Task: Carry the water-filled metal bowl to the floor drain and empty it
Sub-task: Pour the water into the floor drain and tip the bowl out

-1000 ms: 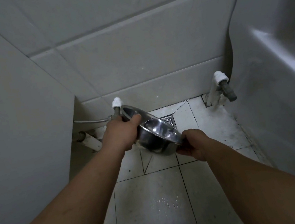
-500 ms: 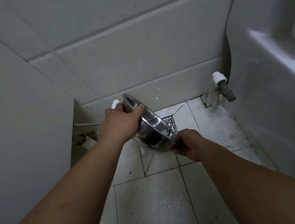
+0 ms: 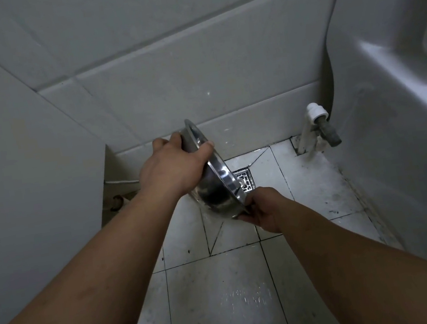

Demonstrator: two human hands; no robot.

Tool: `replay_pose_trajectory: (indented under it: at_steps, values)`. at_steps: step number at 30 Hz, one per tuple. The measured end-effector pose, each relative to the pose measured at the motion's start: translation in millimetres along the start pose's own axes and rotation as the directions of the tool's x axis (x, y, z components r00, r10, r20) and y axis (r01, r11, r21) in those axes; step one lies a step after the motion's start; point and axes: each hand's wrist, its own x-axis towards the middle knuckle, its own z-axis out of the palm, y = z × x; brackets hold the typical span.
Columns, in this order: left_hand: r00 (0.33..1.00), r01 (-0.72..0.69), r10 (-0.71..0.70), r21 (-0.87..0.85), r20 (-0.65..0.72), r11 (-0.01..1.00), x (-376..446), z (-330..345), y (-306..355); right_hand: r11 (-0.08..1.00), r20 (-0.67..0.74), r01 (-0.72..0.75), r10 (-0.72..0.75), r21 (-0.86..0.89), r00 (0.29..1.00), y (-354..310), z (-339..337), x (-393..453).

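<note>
I hold the shiny metal bowl [image 3: 214, 189] tipped steeply on its side, its mouth turned away toward the back wall and the right. My left hand [image 3: 172, 167] grips the raised upper rim. My right hand [image 3: 263, 209] pinches the low rim near the floor. The square metal floor drain [image 3: 245, 180] lies on the wet tiles right behind the bowl's lower edge, partly hidden by it. The bowl's inside is hidden from me.
A grey tiled wall closes the back and a flat panel [image 3: 26, 188] the left. A white fixture [image 3: 395, 136] fills the right side. A white pipe with a grey valve [image 3: 319, 125] sticks out at the back right corner. A hose [image 3: 119, 182] runs low at left.
The bowl has tilted further, from slanted to almost on edge. My left hand lifted its rim up and away, and my right hand stayed low by the drain.
</note>
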Motion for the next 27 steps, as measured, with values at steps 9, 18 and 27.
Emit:
replay_pose_trajectory:
  at_steps: [9, 18, 27]
  values:
    - [0.995, -0.091, 0.094, 0.083, -0.041, 0.992, -4.5, -5.4, 11.5, 0.999, 0.051, -0.033, 0.032, 0.014, 0.998, 5.0, 7.9, 6.2]
    - [0.990, -0.125, 0.132, 0.107, -0.054, 0.986, -2.9, -12.3, 15.0, 0.999, 0.081, -0.024, 0.021, 0.038, 0.996, 6.6, 11.7, 14.2]
    - [0.987, -0.153, 0.156, 0.063, -0.043, 0.986, -0.6, -23.1, 13.3, 0.995, 0.163, 0.008, -0.024, 0.098, 0.986, 5.5, 9.3, 12.8]
